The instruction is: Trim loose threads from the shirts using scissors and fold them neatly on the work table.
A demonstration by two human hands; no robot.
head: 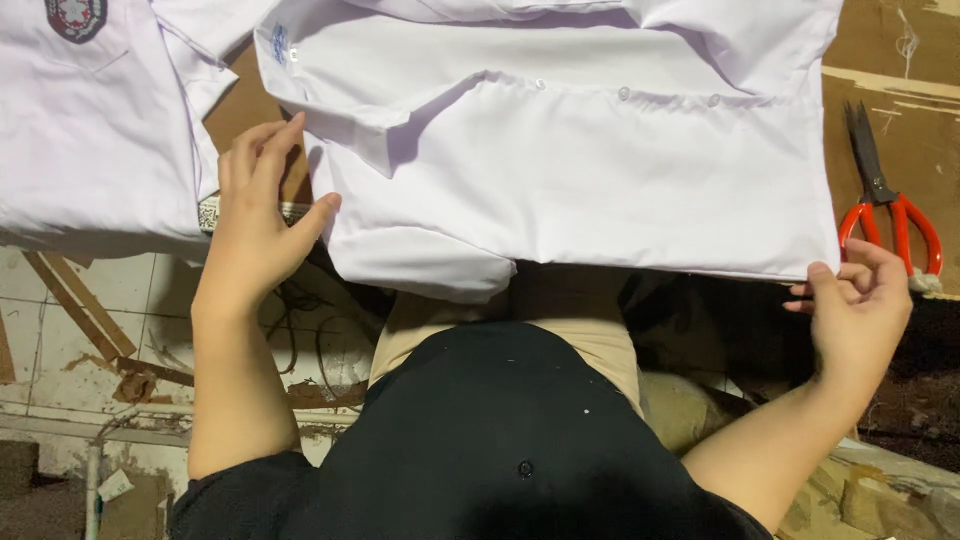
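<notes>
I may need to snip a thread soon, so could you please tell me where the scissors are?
In the head view, the red-handled metal scissors lie on the brown table at the far right, beside the white shirt and just above the right hand.

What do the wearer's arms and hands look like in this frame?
Both forearms are bare. The left hand and right hand wear no gloves, and no rings or watch are visible. Short black sleeves of a black top cover the upper arms. No markings are visible.
</notes>
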